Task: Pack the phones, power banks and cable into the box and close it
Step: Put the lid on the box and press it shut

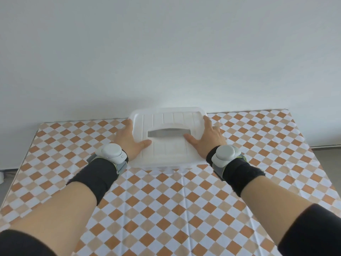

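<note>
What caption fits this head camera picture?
Left hand and right hand press the lid onto a white plastic box on the checkered tablecloth.

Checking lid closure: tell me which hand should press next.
Probably either: the left hand and right hand lie flat on opposite ends of the white translucent plastic box's lid, mirrored.

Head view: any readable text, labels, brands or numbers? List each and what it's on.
None readable.
Box lid: ribbed white plastic, no print visible.
Wrist devices by the left hand and right hand: no legible marking.
Checked tablecloth: pattern only.
</note>
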